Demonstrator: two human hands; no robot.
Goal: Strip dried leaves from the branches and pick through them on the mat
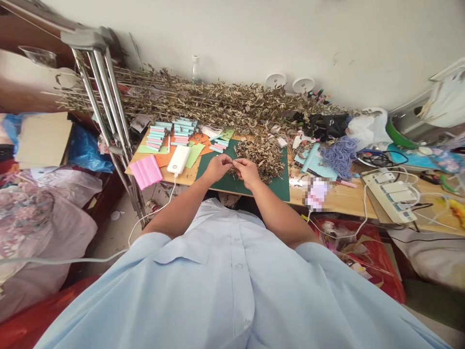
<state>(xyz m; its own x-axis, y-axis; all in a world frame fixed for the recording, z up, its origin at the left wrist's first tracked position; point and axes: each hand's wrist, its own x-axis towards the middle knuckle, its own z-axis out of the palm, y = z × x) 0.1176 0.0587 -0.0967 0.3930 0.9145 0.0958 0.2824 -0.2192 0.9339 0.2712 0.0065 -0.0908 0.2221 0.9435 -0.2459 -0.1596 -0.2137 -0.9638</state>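
Head view. Left hand (217, 168) and right hand (247, 172) meet just above centre of frame, over the dark green mat (279, 186). Fingertips of both are pinched together on a small dried sprig (232, 164); it is too small to make out in detail, and it spans the gap between the two hands.

Right of the hands, touching the mat: loose heap of dried leaves (262, 156). Behind, across the upper middle: long bundle of leafy dried stems (203, 99).

Judgement on handling: sprig looks very light, dry and brittle; leaves likely to crumble or shed if squeezed. Best held by the stem, with fingertips only, not by the leaves.

Left of centre: white power bank (178, 159) with cable, pink paper (146, 171), stacks of teal and pink strips (174, 131). Right side: white power strip (390, 196). Upper left: metal crutches (105, 97) leaning at the desk edge.
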